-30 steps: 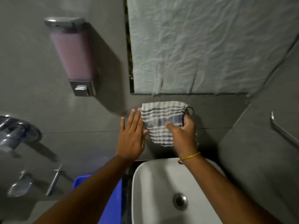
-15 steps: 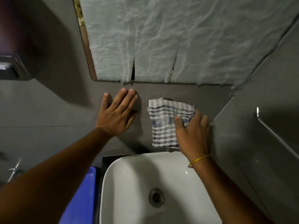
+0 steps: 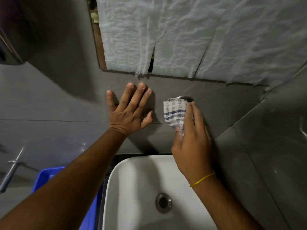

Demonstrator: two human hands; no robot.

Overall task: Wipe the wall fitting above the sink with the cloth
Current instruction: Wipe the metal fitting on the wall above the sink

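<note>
Checked cloth [image 3: 175, 114] under right hand [image 3: 192, 143] fingers, over wall fitting [image 3: 185, 97]

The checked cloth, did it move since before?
Yes. The checked cloth is bunched smaller under the right hand and sits lower, so the metal wall fitting now peeks out above it.

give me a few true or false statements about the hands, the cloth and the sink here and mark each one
1. The right hand presses the checked cloth against the metal wall fitting. True.
2. The left hand grips a corner of the cloth. False: it lies flat and open on the grey wall, apart from the cloth.
3. The white sink is full of water. False: its basin shows no pooled water and the drain is uncovered.
4. A yellow band circles the right wrist. True.
</note>
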